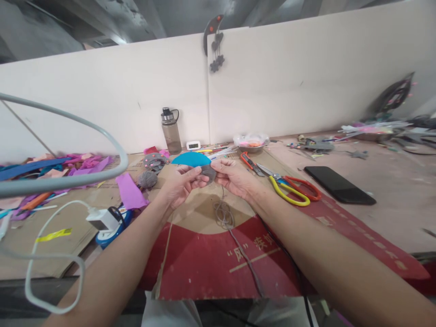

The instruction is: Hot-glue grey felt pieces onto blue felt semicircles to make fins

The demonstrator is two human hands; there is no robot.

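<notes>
Between my two hands is a small, flat grey piece [208, 173] that looks covered in yarn, its outline partly hidden by my fingers. My left hand [184, 182] pinches its left side, and my right hand [233, 177] pinches its right side with thumb and fingers. Grey yarn [224, 214] hangs below them, lies in a loose tangle on the red and brown cardboard [194, 259], and trails to the front edge. Just behind my left hand shows a blue rounded piece [191, 158]. A grey ball of yarn [147, 180] rests to the left.
Right of my hands lie a red utility knife [251, 163], scissors [294, 190] with yellow and red handles, and a black phone [339, 184]. A bottle [171, 131] stands by the white partition [306, 77]. Colourful scraps [68, 170], a charger [104, 220] and a grey tube [112, 150] occupy the left.
</notes>
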